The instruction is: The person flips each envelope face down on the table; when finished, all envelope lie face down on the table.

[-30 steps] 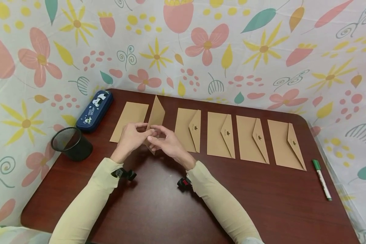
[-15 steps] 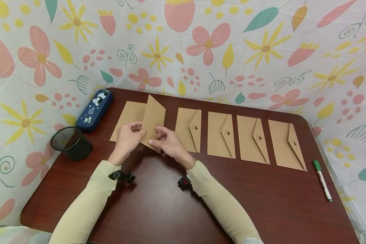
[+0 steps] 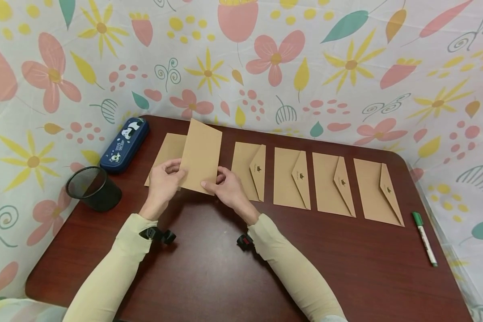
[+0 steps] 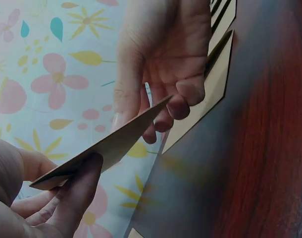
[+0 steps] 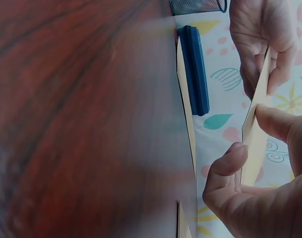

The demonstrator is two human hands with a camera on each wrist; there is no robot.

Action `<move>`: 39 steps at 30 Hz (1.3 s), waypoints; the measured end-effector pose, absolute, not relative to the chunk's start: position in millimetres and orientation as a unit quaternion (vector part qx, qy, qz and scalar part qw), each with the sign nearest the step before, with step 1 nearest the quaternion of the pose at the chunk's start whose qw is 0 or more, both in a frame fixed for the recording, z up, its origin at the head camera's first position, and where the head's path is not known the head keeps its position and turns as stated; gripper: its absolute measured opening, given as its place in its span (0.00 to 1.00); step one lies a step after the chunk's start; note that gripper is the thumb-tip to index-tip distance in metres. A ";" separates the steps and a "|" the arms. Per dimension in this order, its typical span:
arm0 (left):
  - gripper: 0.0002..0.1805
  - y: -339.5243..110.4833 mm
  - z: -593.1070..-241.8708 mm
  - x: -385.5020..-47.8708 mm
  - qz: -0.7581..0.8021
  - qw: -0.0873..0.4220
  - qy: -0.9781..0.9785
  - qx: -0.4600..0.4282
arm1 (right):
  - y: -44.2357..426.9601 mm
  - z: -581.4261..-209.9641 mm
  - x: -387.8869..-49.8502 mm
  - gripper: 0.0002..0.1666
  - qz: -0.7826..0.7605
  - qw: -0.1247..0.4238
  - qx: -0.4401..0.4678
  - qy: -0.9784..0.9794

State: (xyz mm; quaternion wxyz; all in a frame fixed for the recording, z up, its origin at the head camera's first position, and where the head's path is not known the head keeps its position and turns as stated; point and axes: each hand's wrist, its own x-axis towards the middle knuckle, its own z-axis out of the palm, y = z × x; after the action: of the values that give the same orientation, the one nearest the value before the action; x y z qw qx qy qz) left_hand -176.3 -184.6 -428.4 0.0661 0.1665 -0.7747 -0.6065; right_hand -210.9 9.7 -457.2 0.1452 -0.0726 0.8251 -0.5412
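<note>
Both hands hold a brown kraft-paper envelope (image 3: 201,156) above the table's left half, its plain side facing the head camera. My left hand (image 3: 163,183) pinches the lower left edge, and my right hand (image 3: 227,188) pinches the lower right edge between thumb and fingers. In both wrist views the held envelope (image 4: 116,141) shows nearly edge-on, tilted and off the table. Behind it another plain brown envelope (image 3: 170,145) lies flat, partly covered by the held one and my left hand.
Several envelopes (image 3: 289,179) with pointed flaps and small dark crown prints lie in a row to the right. A blue panda pencil case (image 3: 124,145) and a black mesh pen cup (image 3: 98,192) stand at the left. A green-capped marker (image 3: 425,239) lies near the right edge.
The envelope has turned from nearly edge-on to showing its broad plain side, rising slightly. My left hand has shifted a little left, my right hand slightly right; they now grip opposite edges.
</note>
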 end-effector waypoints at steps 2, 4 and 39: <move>0.20 -185.9 -431.0 -178.1 -0.605 0.058 -0.777 0.163 | 9.8 -456.5 -211.6 0.50 -0.522 0.134 -0.071 0.840; 0.21 -187.7 -434.3 -180.3 -0.596 0.048 -0.786 0.158 | 9.6 -455.7 -212.1 0.50 -0.506 0.126 -0.068 0.851; 0.11 -195.3 -483.8 -222.6 -0.303 -0.022 -0.950 0.077 | -6.5 -514.6 -265.0 0.08 -0.305 0.107 -0.065 0.944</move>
State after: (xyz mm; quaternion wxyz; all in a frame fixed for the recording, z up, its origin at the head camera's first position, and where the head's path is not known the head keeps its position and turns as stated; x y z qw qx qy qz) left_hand -222.6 -195.3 -483.8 -0.0217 0.0766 -0.9496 -0.3033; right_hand -265.0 -6.5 -514.6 0.1067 -0.0651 0.9440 -0.3054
